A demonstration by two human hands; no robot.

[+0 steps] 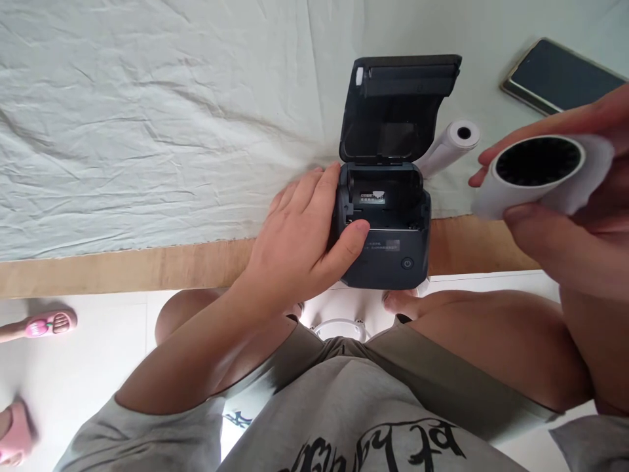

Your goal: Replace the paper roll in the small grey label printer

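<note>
A small dark label printer stands at the table's front edge with its lid swung up and back. Inside its bay I see a small printed sticker and no roll. My left hand grips the printer's left side, thumb over the front rim and fingers along the flank. Raised at the right, my right hand holds a white paper roll between thumb and fingers. The dark hollow core of the roll faces me, and a loose flap of paper hangs at its right. Part of this hand is cut off by the frame.
Behind the printer lies a thinner white paper roll. A smartphone rests at the back right. A wrinkled pale cloth covers the table, leaving a bare wooden edge. Another person's feet in pink slippers show at lower left.
</note>
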